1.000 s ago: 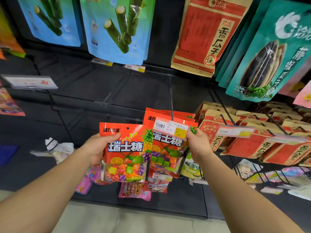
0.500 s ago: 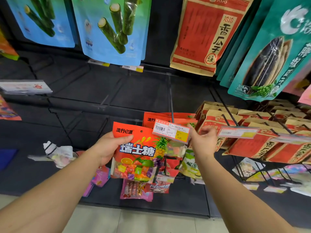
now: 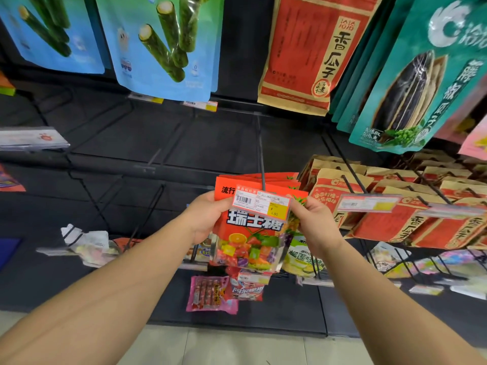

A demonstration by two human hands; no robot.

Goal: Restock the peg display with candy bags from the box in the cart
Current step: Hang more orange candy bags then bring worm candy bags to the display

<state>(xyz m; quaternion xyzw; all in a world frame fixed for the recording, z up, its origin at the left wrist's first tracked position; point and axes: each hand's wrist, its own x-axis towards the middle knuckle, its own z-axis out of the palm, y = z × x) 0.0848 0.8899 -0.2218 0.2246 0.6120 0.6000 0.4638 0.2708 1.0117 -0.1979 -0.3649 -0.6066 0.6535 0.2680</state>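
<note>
An orange candy bag (image 3: 250, 241) with fruit pictures and a clear window of coloured candies is held up at the peg (image 3: 261, 159), just behind the peg's price tag (image 3: 261, 205). My left hand (image 3: 208, 219) grips the bag's upper left edge. My right hand (image 3: 315, 223) pinches its upper right corner. Several identical orange bags (image 3: 279, 179) hang on the same peg right behind it. Whether the bag's hole is on the peg is hidden by the tag. The box and cart are out of view.
Brown and red seed bags (image 3: 390, 206) fill the pegs to the right. Blue seaweed bags (image 3: 163, 46) and teal bags (image 3: 421, 75) hang above. Bare wire pegs (image 3: 150, 167) stick out on the left. Small snack packs (image 3: 213, 293) hang below the hands.
My left hand carried the candy bag to the right and up, from beside the hanging bags to directly in front of them. My right hand took hold of its right corner.
</note>
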